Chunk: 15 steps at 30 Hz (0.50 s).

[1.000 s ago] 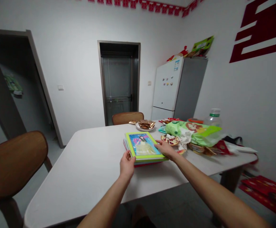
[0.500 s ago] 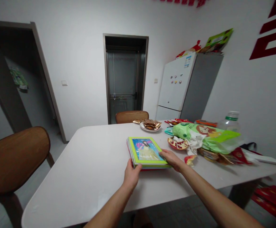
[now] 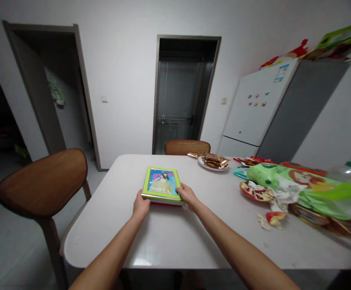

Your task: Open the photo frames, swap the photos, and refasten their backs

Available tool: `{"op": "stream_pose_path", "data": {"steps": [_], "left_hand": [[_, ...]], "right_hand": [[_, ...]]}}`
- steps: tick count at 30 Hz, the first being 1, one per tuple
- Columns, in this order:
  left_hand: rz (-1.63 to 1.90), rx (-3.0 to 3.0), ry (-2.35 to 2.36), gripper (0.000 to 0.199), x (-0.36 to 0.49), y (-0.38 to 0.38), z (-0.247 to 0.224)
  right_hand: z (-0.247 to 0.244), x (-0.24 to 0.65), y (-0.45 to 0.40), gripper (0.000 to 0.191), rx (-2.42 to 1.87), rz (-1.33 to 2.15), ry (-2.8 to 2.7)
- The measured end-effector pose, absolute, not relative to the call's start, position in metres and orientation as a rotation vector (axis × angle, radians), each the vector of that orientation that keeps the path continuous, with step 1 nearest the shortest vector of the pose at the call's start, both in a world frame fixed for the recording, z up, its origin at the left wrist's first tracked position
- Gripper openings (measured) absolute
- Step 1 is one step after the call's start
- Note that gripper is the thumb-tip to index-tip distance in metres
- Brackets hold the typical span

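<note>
A stack of flat picture boards (image 3: 161, 184) is between my two hands on the white table. The top one has a lime-green border and a picture of a figure in a pale yellow dress on blue. Red and pale edges show beneath it. My left hand (image 3: 141, 205) grips the near left corner, thumb at the edge and fingers hidden underneath. On the right side, my right hand (image 3: 188, 195) is closed round the edge with its thumb on top. Whether the stack's underside touches the tabletop, I cannot tell.
Right of the stack are a plate (image 3: 203, 164) of gold-wrapped snacks, an opened pomegranate (image 3: 254, 191), a peel piece (image 3: 275, 218), crumpled tissue (image 3: 285, 193), a green package (image 3: 332, 189) and a clear bottle (image 3: 349, 171). Wooden chairs stand left (image 3: 42, 183) and behind (image 3: 187, 147) the table (image 3: 103, 225).
Both hands have shifted the stack leftward across the table, away from the pomegranate, and it has turned slightly. My view has swung too, so the room sits differently in the picture.
</note>
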<state>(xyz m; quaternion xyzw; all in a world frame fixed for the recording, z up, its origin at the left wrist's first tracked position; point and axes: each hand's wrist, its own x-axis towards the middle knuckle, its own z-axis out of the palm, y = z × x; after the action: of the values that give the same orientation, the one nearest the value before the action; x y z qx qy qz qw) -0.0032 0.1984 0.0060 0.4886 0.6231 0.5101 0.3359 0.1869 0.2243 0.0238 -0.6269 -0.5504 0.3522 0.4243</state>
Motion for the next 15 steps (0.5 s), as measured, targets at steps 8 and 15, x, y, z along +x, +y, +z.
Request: {"op": "stream_pose_path", "data": {"steps": [8, 15], "left_hand": [[1.350, 1.334, 1.661, 0.055, -0.024, 0.200, -0.008], [1.489, 1.239, 1.396, 0.055, -0.029, 0.204, -0.023]], "right_hand": [[0.015, 0.171, 0.237, 0.035, -1.608, 0.601, -1.459], [0.030, 0.329, 0.209, 0.042, -1.915, 0.023, -1.390]]}}
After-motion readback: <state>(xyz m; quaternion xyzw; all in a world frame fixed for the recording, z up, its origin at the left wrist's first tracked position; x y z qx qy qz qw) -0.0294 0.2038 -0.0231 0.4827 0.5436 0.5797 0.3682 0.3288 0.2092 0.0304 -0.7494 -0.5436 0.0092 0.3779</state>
